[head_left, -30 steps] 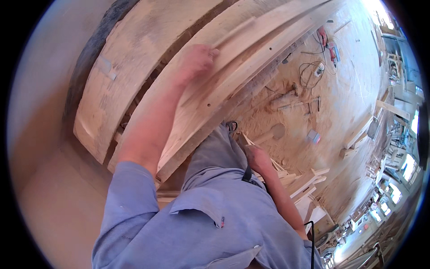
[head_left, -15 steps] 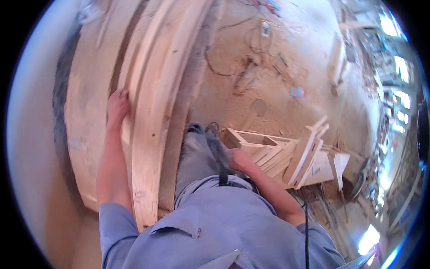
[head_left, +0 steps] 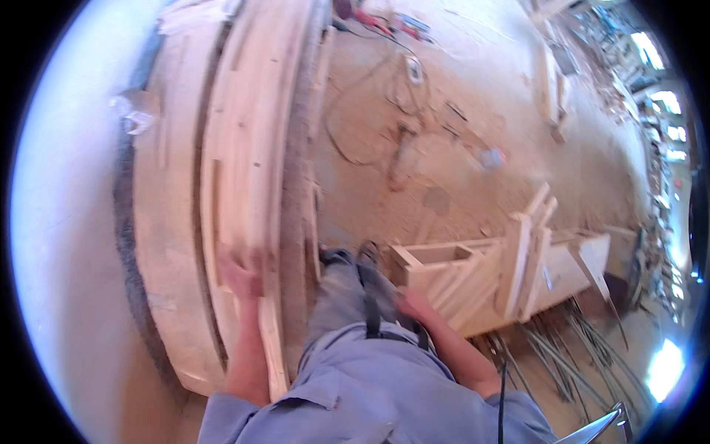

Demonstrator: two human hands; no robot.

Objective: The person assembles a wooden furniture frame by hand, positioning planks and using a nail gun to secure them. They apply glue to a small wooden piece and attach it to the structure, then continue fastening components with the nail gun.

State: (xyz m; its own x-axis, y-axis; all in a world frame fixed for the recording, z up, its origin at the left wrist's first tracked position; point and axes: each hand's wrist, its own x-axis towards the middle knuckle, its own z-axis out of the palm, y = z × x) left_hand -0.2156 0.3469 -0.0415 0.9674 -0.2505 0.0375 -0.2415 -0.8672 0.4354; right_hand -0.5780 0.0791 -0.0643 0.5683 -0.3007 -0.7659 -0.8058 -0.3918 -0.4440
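The left hand (head_left: 242, 277) is touching the board (head_left: 248, 133) — probably stiff, heavy, best held by both edges; the right hand (head_left: 415, 302) is hanging apart — both grips unclear.

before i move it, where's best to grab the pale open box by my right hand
Probably by the left-end rim of the pale open box, coming from the left, near your right hand: the compartment there is open, leaving a narrow edge for fingers, while upright wooden pieces crowd it farther right.
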